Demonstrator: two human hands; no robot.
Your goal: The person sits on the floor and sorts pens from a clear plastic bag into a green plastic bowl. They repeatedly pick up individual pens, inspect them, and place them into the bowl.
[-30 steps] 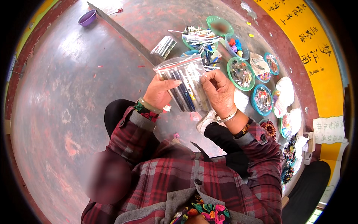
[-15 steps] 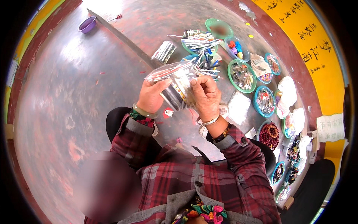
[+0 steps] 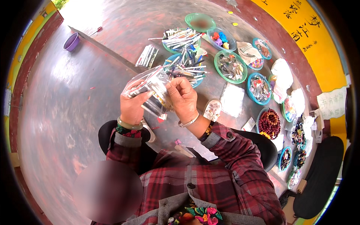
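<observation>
A clear plastic bag (image 3: pixel 153 81) with several pens in it is held up over the floor between my two hands. My left hand (image 3: pixel 132 107) grips its left side, thumb laid across the front. At the bag's right edge, my right hand (image 3: pixel 184 98) pinches the plastic between thumb and curled fingers. Just beyond the bag, loose pens fill a blue basin (image 3: pixel 198 77). Behind that stands a green basin (image 3: pixel 198 45) heaped with white pens. A flat packet of pens (image 3: pixel 147 56) lies on the floor to the left of them.
Stacked clear bags (image 3: pixel 231 100) lie right of my hands, near my shoe (image 3: pixel 212 109). Along the right stand several basins of small goods, including a green one (image 3: pixel 217 64) and dark red beads (image 3: pixel 269 123). A purple basin (image 3: pixel 71 42) and scissors (image 3: pixel 96 31) are far left.
The view has turned, so the basins and my hands appear farther left. My left hand has shifted its hold slightly and the bag is tilted differently. Both hands still hold the bag.
</observation>
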